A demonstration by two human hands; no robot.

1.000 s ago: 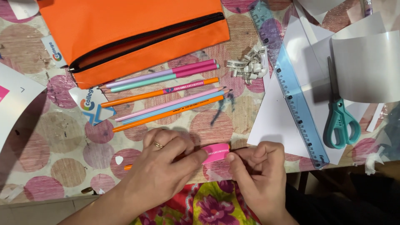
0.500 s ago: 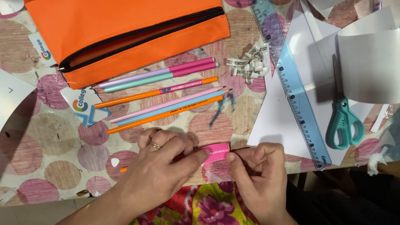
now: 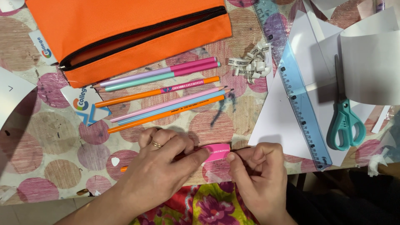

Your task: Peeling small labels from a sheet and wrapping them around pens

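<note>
Down at the table's near edge, both hands meet on a small pink label strip (image 3: 215, 152). Left hand (image 3: 160, 166), ring on one finger, curls over an orange pencil (image 3: 123, 168), fingertips pinching the strip's left end. Right hand (image 3: 258, 175) closes on its right end. Beyond: row of pencils (image 3: 162, 98), orange pouch (image 3: 125, 33), blue ruler (image 3: 298, 89), teal scissors (image 3: 345, 121).

Desk layout, seen from above

The pencil case (image 3: 125, 33) lay upper left, the pencils (image 3: 162, 93) below it; the ruler (image 3: 298, 89) and scissors (image 3: 345, 116) lay right, on paper sheets (image 3: 287, 116).
</note>
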